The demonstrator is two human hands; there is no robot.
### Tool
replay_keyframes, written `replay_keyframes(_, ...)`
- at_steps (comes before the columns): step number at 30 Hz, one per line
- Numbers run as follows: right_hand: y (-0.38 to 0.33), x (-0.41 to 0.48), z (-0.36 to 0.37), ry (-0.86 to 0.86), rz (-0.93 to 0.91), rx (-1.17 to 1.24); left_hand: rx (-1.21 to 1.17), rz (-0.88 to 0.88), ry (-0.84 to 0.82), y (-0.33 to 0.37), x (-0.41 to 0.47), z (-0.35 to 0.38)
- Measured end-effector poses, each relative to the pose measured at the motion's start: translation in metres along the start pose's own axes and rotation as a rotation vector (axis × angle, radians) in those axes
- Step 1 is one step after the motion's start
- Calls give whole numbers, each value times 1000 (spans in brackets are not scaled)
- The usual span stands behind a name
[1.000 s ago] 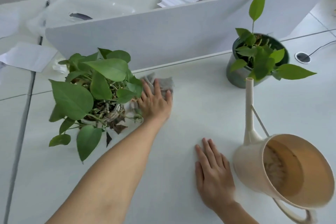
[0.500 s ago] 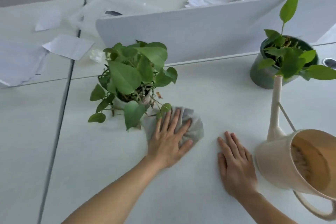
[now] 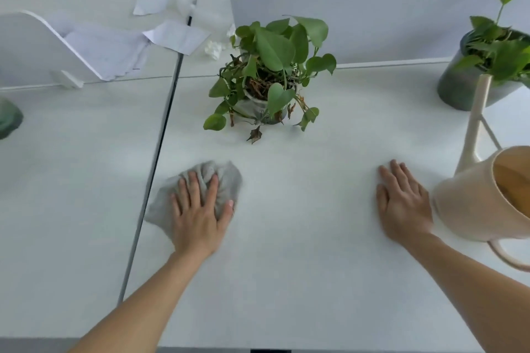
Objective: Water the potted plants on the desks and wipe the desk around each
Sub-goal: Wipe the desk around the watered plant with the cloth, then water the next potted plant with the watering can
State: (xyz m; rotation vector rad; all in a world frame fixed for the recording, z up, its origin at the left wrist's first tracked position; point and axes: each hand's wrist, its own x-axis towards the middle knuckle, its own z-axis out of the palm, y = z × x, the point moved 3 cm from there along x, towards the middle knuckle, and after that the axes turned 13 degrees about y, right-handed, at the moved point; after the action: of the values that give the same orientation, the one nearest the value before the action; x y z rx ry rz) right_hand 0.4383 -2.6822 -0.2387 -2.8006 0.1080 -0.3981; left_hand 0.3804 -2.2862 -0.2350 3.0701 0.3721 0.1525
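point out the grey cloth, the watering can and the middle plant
grey cloth (image 3: 229, 180), head view, bare right part
watering can (image 3: 464, 209), head view, outer wall
middle plant (image 3: 272, 49), head view, large top leaf

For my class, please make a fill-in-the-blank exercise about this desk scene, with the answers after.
1. The left hand presses a grey ____ on the desk.
2. The cream watering can stands to the ____ of the right hand.
3. The can's long ____ rises in front of the dark green pot.
Missing words: cloth; right; spout.
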Motion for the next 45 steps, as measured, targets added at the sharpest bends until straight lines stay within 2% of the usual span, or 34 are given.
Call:
replay_keyframes(6, -11, -20, -6, -183, 72, -109, -31, 174, -6, 60, -86, -8)
replay_keyframes(12, 10, -100, -60, -277, 72, 87, -77, 350, -148, 135, -120, -23)
replay_keyframes(14, 19, -121, -83, -294, 175, 148, -81, 407, -171, 153, -127, -24)
replay_keyframes(17, 39, -136, -124, -236, 431, 207, -46, 461, -251, 177, -128, -31)
replay_keyframes(21, 75, -138, -173, -8, 809, 408, 51, 519, -279, 198, -125, -40)
replay_keyframes(23, 91, -130, -191, 81, 898, 429, 88, 542, -334, 206, -122, -42)
replay_keyframes(26, 104, -103, -207, 111, 946, 522, 152, 632, -388, 213, -119, -46)
replay_keyframes(30, 105, -61, -210, -67, 1042, 716, 140, 797, -424, 228, -114, -48)
replay_keyframes(36, 103, -31, -207, -269, 1078, 794, 125, 914, -507, 273, -92, -42)
replay_keyframes(41, 100, -21, -204, -325, 1053, 813, 99, 957, -575, 322, -59, -40)
replay_keyframes(45, 107, -9, -206, -326, 1006, 774, 17, 892, -586, 353, -33, -49)
